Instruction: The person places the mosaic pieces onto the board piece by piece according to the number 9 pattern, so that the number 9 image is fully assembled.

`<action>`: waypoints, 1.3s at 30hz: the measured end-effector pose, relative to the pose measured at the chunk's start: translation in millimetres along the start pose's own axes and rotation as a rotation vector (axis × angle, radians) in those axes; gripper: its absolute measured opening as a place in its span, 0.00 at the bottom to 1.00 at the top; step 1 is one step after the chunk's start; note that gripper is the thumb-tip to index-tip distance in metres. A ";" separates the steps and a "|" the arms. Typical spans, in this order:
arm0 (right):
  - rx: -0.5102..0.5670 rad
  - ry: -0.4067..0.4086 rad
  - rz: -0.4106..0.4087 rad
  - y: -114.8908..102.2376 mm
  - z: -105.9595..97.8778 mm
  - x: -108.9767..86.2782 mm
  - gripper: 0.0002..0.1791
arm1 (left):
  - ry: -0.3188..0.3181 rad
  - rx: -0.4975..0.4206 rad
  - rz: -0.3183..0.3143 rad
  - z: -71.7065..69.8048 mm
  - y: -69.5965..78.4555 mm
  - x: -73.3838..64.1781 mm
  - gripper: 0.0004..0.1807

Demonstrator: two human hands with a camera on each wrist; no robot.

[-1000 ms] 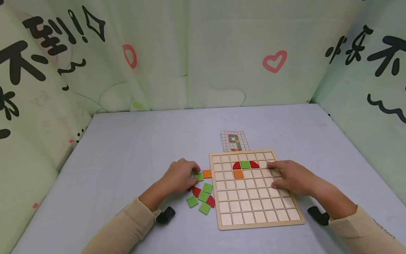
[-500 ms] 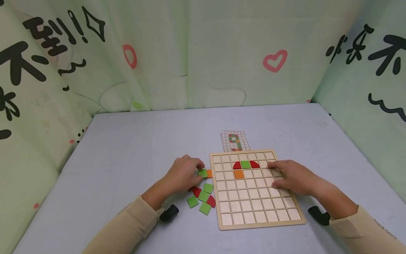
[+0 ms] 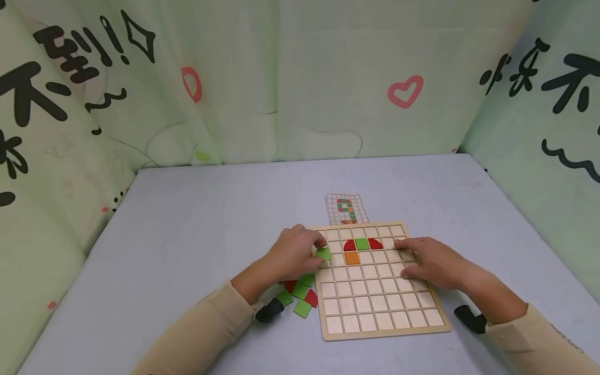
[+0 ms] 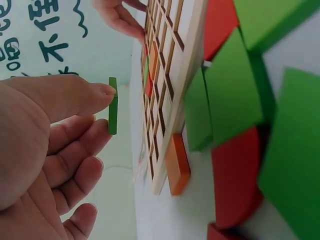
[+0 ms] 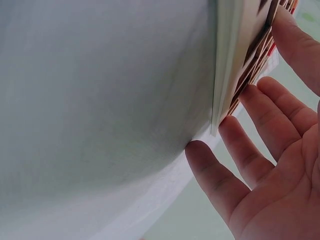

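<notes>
My left hand (image 3: 292, 255) pinches a green square tile (image 3: 323, 253) between thumb and fingertips, over the left edge of the wooden grid board (image 3: 382, 304). In the left wrist view the tile (image 4: 113, 106) is seen edge-on, apart from the board. On the board's upper part lie a red quarter-round tile (image 3: 350, 245), a green square (image 3: 362, 244) and another red quarter-round (image 3: 375, 244) in one row, with an orange square (image 3: 352, 258) beneath the first. My right hand (image 3: 436, 263) rests at the board's right side, fingers extended, some fingertips on the grid.
Loose green (image 3: 302, 309) and red (image 3: 311, 298) tiles lie left of the board, partly behind my left hand. An orange tile (image 4: 177, 165) lies against the board's edge. A printed pattern card (image 3: 347, 208) lies behind the board. Curtains (image 3: 328, 78) surround the table.
My left hand has carried the green tile from the loose pieces rightward, past the orange tile and over the board's left edge. My right hand stays where it was.
</notes>
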State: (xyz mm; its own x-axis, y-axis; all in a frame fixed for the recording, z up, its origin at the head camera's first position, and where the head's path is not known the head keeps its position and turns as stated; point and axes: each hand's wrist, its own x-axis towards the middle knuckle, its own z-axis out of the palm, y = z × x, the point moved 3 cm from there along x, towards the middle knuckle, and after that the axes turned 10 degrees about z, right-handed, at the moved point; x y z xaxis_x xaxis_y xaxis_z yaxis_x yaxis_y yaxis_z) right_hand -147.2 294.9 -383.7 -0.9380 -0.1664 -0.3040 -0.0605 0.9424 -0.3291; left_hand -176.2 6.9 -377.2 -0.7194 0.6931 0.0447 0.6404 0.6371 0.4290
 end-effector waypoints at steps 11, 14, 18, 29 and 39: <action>-0.004 0.008 0.000 0.8 -0.1 -0.4 0.37 | -0.011 0.036 0.094 6.0 19.2 21.8 0.13; -0.007 0.014 -0.010 1.0 0.2 -0.7 0.37 | -0.015 0.040 0.107 7.9 22.0 25.8 0.13; -0.007 0.016 -0.015 0.5 0.4 -0.9 0.37 | -0.023 0.033 0.118 9.8 24.5 30.1 0.12; -0.001 0.014 -0.012 1.6 0.9 -0.6 0.37 | -0.039 0.019 0.139 15.2 30.1 42.6 0.14; -0.004 0.014 -0.022 1.7 -0.8 -0.1 0.37 | -0.052 0.000 0.161 18.7 36.6 52.9 0.15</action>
State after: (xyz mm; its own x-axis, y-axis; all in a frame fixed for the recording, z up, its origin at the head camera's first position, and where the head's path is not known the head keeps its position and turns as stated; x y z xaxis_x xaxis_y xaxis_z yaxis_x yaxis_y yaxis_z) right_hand -147.5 296.7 -383.5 -0.9412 -0.1829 -0.2839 -0.0823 0.9395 -0.3324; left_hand -185.8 73.2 -376.0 -0.5926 0.8027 0.0664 0.7463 0.5162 0.4203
